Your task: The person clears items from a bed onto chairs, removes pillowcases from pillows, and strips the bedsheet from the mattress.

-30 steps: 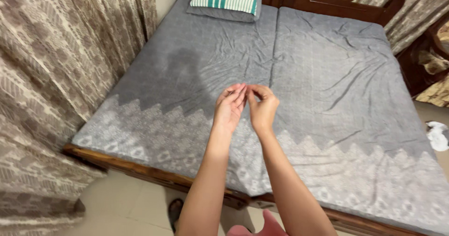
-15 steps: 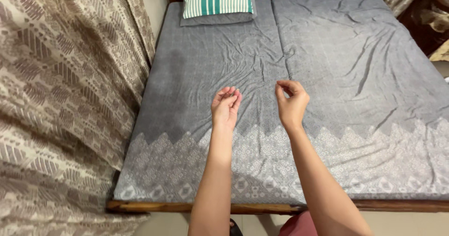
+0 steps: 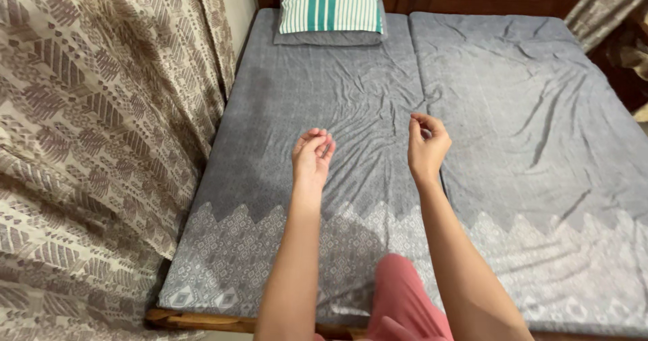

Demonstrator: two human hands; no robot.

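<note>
My left hand (image 3: 312,155) hovers over the grey bedsheet (image 3: 351,98), fingers bunched together and curled upward, with nothing visible in them. My right hand (image 3: 427,145) is raised a hand's width to the right, thumb and fingertips pinched together, also with nothing visible between them. Both hands are above the middle of the bed, near the seam (image 3: 415,77) between the two mattresses. The sheet is wrinkled and has a pale patterned zigzag border (image 3: 256,246) along the near end.
A green-and-white striped pillow (image 3: 331,7) lies on a grey one at the head of the bed. A patterned beige curtain (image 3: 101,125) hangs along the left side. My pink-clad knee (image 3: 405,294) rests at the bed's near wooden edge (image 3: 196,321).
My hands, fingertips touching a second ago, have moved apart sideways. The view has moved closer over the bed, and my knee has come onto the near edge.
</note>
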